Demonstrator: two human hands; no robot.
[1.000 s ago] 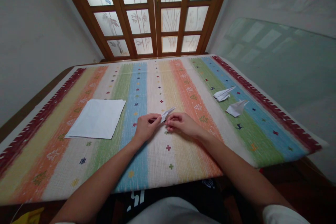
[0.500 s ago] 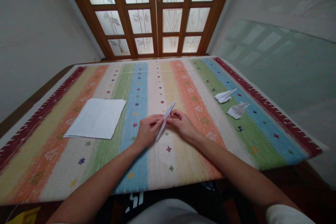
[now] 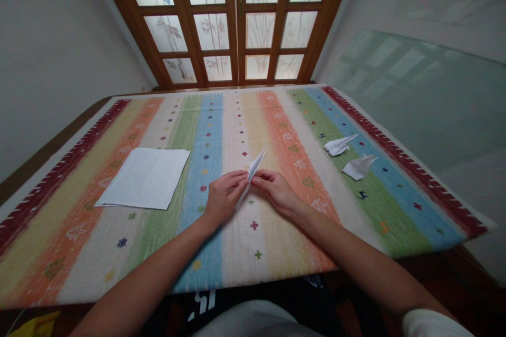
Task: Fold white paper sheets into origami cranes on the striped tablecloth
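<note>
Between my two hands a narrow folded white paper (image 3: 258,162) stands on edge, its pointed tip slanting up and to the right. My left hand (image 3: 224,194) pinches it from the left, thumb and fingers closed at its middle. From the other side my right hand (image 3: 274,188) grips its edge with thumb and curled fingers. The fingers hide the paper's central part, and its lower end shows only partly beside the left hand. Off to the right lie two folded paper cranes, one crane (image 3: 339,145) farther away and another crane (image 3: 359,167) nearer.
A stack of square white paper sheets (image 3: 146,179) lies left of my hands. A striped, patterned tablecloth (image 3: 276,253) covers the table. Wood-framed glass doors (image 3: 237,52) stand beyond the far edge, with a glass panel (image 3: 415,95) along the right wall.
The folded paper has turned slightly, showing more of its layers near the tip. My right fingers have shifted a little along its edge. The cranes and sheets stay put.
</note>
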